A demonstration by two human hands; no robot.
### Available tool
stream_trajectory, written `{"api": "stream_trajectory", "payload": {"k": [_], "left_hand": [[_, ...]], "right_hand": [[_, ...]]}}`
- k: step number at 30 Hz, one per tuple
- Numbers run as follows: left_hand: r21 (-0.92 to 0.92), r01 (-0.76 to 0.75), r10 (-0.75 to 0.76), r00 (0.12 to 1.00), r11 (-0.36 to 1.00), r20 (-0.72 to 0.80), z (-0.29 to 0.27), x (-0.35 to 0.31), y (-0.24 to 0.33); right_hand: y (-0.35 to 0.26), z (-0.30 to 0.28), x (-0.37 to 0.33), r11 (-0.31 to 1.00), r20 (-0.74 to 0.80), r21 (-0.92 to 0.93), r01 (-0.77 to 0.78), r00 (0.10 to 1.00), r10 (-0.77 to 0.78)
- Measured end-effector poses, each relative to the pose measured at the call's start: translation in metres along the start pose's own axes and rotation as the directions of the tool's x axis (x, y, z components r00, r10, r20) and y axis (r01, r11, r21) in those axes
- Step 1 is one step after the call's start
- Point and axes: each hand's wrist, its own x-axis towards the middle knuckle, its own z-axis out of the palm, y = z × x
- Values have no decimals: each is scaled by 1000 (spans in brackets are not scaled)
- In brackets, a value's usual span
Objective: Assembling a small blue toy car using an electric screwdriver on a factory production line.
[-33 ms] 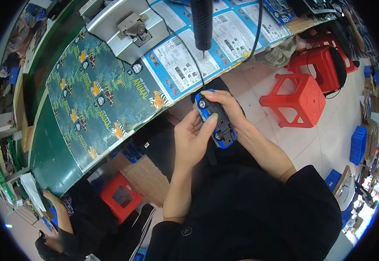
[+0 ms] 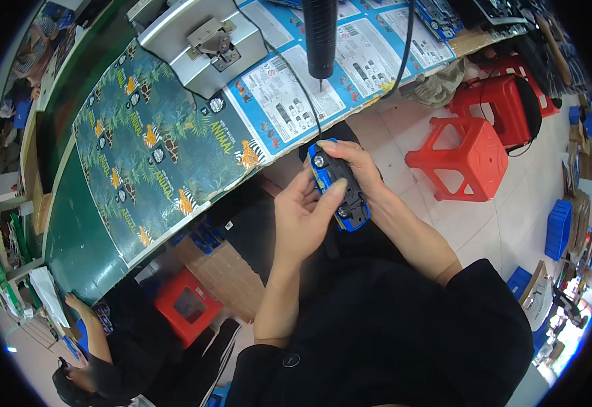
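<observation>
A blue toy car [image 2: 352, 197] is held between both my hands in front of my body, its black underside turned up and its wheels along one side showing. My left hand [image 2: 304, 209] grips it from the left, with the thumb lying on the underside. My right hand [image 2: 362, 168] wraps round its far end and right side, its thumb on the end edge. Some fingers of both hands are hidden behind the car. Beyond them, a black electric screwdriver [image 2: 320, 41] hangs tip down over the table.
A silver metal machine [image 2: 201, 51] stands on the table, a thin black cable running from it. Printed sheets [image 2: 174, 149] cover the tabletop. Red stools [image 2: 460, 159] stand on the floor at right, with another [image 2: 187, 308] at lower left. A co-worker's arm [image 2: 94, 329] rests near the table's left end.
</observation>
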Motion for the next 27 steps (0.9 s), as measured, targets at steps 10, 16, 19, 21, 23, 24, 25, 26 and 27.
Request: {"api": "stream_trajectory", "payload": {"k": [10, 16, 19, 21, 23, 24, 25, 26, 27], "left_hand": [[649, -206, 312, 949, 732, -51, 13, 7, 12], [710, -203, 340, 939, 674, -55, 11, 7, 6], [665, -228, 355, 933, 711, -59, 9, 7, 4], [671, -218, 354, 932, 708, -71, 10, 7, 3], [668, -172, 310, 946, 724, -92, 12, 6, 8], [663, -123, 263, 958, 739, -115, 13, 6, 10], [663, -124, 262, 958, 739, -113, 12, 7, 7], [626, -163, 299, 947, 762, -118, 9, 10, 2], [589, -202, 334, 935, 782, -122, 7, 12, -3]], "right_hand": [[15, -10, 1, 994, 46, 73, 83, 995, -87], [14, -9, 0, 974, 107, 15, 225, 968, -226], [12, -7, 0, 973, 97, -9, 232, 968, -230], [12, -10, 0, 974, 87, -10, 227, 970, -225], [11, -12, 0, 975, 77, -10, 222, 972, -221], [8, -10, -1, 975, 56, -40, 220, 974, -218], [6, -6, -4, 974, 35, -70, 217, 976, -215], [3, -2, -7, 973, 33, -70, 218, 976, -216], [0, 5, -10, 963, 2, -144, 230, 973, -232]]}}
